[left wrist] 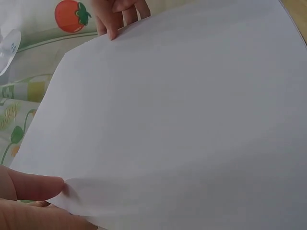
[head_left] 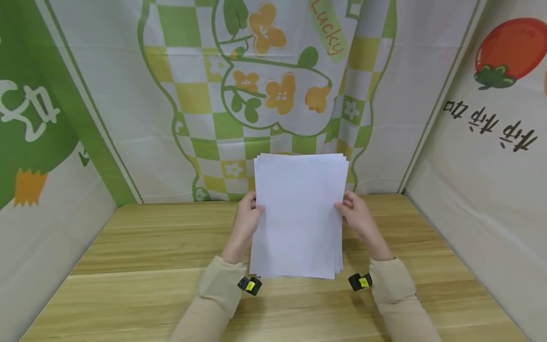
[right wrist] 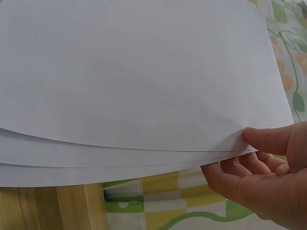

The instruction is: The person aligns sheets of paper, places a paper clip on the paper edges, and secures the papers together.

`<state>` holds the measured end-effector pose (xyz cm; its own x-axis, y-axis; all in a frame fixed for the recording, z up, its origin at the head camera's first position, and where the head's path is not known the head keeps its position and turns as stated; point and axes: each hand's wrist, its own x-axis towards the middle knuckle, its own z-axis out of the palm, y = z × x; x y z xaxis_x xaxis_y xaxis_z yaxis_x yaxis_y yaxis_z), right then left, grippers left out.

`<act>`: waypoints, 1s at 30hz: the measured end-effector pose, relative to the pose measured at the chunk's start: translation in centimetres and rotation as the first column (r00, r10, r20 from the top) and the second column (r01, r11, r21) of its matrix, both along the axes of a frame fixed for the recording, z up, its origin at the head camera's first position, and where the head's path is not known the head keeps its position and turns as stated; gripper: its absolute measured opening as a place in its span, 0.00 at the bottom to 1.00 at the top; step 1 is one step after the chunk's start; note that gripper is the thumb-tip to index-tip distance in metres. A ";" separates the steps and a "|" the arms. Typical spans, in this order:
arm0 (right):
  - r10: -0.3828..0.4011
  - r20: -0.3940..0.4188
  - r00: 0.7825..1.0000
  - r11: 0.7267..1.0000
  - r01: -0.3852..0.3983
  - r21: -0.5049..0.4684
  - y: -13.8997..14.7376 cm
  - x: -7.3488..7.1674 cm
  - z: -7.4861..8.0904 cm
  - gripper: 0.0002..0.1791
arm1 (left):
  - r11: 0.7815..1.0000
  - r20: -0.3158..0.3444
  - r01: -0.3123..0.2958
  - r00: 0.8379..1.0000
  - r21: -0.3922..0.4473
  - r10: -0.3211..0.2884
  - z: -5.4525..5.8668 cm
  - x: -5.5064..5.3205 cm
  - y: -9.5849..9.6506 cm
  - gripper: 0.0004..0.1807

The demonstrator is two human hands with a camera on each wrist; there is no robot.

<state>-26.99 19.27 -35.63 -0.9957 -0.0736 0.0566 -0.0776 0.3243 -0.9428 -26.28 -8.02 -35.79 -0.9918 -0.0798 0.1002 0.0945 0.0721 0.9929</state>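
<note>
A small stack of white paper sheets is held up in front of me, its sheets slightly fanned at the right side and the corners. My left hand pinches the stack's left edge, thumb on the front face and fingers behind. On the opposite edge my right hand grips the same way. In the right wrist view the right thumb presses the top sheet, and several fingers support the layered edges from beneath. The left wrist view shows the left thumb on the paper near a corner. The visible paper is blank.
Below the paper lies a wooden table with a light grain. A printed curtain hangs behind its far edge, with more printed cloth at the left and right. Each wrist carries a black strap with a yellow patch.
</note>
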 end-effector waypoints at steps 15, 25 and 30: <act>-0.069 -0.104 0.992 0.998 0.069 0.000 -0.2 0.5 0.5 0.17 | 1.000 -0.057 0.028 0.998 0.001 -0.028 0.6 0.4 0.3 0.22; -0.092 -0.136 0.986 0.994 0.084 -0.064 -0.5 0.6 0.6 0.20 | 0.999 -0.089 0.040 0.995 -0.029 -0.043 1.0 0.7 0.3 0.20; -0.092 -0.187 0.978 0.993 0.076 -0.093 -0.6 0.7 0.6 0.19 | 0.998 -0.124 0.062 0.990 -0.014 -0.063 1.0 0.6 0.2 0.22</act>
<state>-26.33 18.69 -35.00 -0.9684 0.0234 0.2484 -0.2344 0.2564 -0.9377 -25.66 -7.83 -34.84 -0.9745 -0.0166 0.2239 0.2222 0.0719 0.9723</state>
